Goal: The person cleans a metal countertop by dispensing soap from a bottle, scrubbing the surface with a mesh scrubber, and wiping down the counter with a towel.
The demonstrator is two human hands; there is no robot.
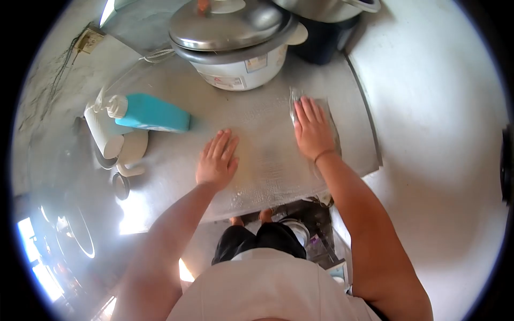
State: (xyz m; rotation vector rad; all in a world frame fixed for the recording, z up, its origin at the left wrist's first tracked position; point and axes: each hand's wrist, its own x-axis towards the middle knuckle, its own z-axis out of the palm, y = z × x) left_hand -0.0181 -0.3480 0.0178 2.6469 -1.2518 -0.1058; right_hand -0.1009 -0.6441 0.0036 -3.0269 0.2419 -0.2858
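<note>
My right hand (312,130) lies flat, fingers stretched, on a thin greyish cloth (293,97) that sticks out past the fingertips and along the hand's side. Under both is a metal countertop (251,155), streaked with wet marks and small suds near its front edge. My left hand (215,162) rests palm down on the bare metal with its fingers a little spread, holding nothing. Left of it, a turquoise pump bottle (155,112) with a white top lies tilted beside a white cup-like container (104,131); whether it leans on that container is unclear.
A large rice cooker (235,69) with a metal lid stands at the back. Behind it to the right, a metal basin (324,8) sits above a dark container (324,40). A white wall (428,134) borders the right side. A round lid-like item (121,185) is at left.
</note>
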